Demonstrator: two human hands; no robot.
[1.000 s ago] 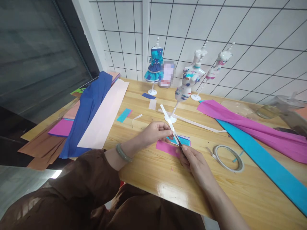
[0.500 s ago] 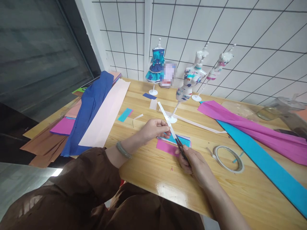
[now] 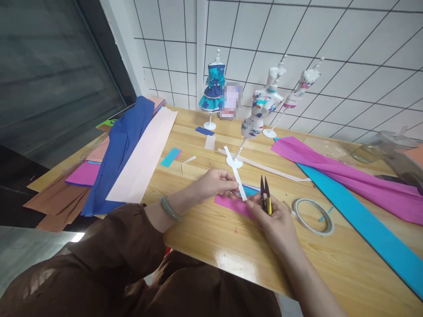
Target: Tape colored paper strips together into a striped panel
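My left hand [image 3: 220, 182] is closed, its thumb and fingertips pinching a narrow white strip [image 3: 235, 171] that slants up and away. In my right hand [image 3: 272, 218] is a pair of small scissors [image 3: 265, 196] with dark blades pointing up, slightly parted, and some yellow on the handle. The thumb of that hand also meets the near end of the strip. Below the strip lie a magenta paper piece [image 3: 231, 206] and a blue piece [image 3: 248, 190], partly hidden by my hands.
A roll of tape [image 3: 297, 215] lies at right, beside long blue [image 3: 357, 220] and magenta [image 3: 330, 171] sheets. Small dress-form mannequins [image 3: 261, 114] stand behind, one in a blue dress [image 3: 213, 92]. Folded coloured sheets [image 3: 142, 158] cover the left side. Paper scraps [image 3: 171, 157] lie between.
The scissors have come away from the strip's near end and turned upward in my right hand. My right thumb has moved to that end, while my left hand keeps its pinch.
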